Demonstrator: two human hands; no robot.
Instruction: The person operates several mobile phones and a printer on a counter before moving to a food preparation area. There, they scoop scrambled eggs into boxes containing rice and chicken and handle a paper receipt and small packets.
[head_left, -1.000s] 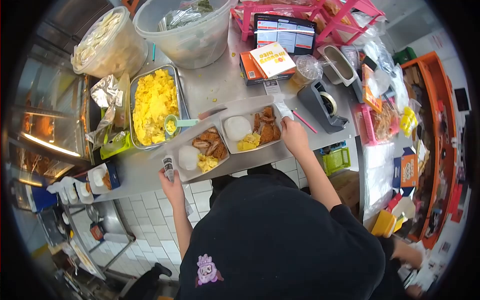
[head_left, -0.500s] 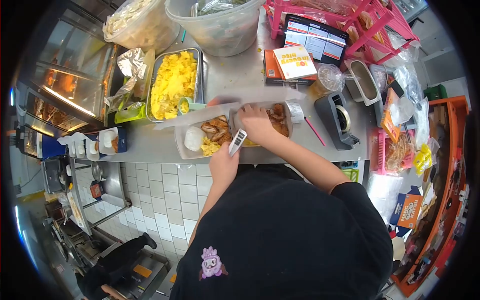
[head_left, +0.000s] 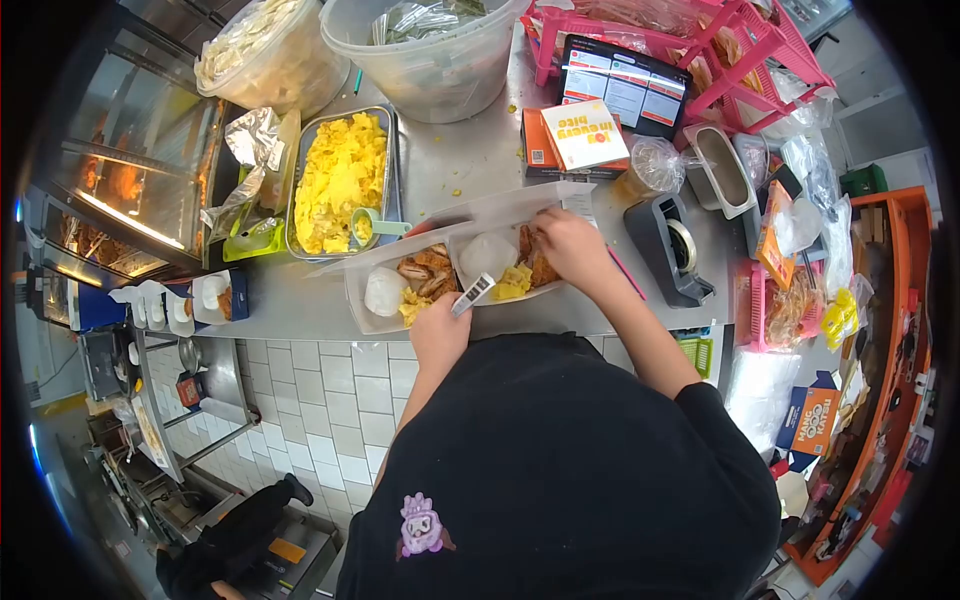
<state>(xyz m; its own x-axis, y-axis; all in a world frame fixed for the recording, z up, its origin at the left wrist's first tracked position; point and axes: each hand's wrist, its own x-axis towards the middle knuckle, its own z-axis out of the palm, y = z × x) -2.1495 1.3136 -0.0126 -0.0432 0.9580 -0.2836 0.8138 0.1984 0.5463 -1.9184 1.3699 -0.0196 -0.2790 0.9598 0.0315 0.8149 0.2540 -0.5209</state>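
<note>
My left hand (head_left: 440, 330) is closed on a small white packet with dark markings (head_left: 474, 294), at the front edge of the left food box (head_left: 380, 325). That box holds a white rice mound (head_left: 386, 291), sliced brown meat (head_left: 428, 268) and yellow egg. Beside it, the right food box (head_left: 550, 289) holds rice (head_left: 488, 258), yellow egg (head_left: 514, 282) and browned meat. My right hand (head_left: 575, 248) is at the right box's back right, over the meat; its fingertips are bent down, and what they grip is hidden. The boxes' pale lids stand raised behind them.
Behind the boxes are a tray of yellow egg (head_left: 345, 180) with a green scoop (head_left: 378, 227) and large tubs (head_left: 420, 60). A tape dispenser (head_left: 668, 250), tablet (head_left: 625, 85) and pink rack (head_left: 750, 60) stand right. Another person (head_left: 225, 530) is at lower left.
My right hand has moved right, from the right box's left part to its back right, uncovering the rice and egg. My left hand has shifted slightly down and left with the packet.
</note>
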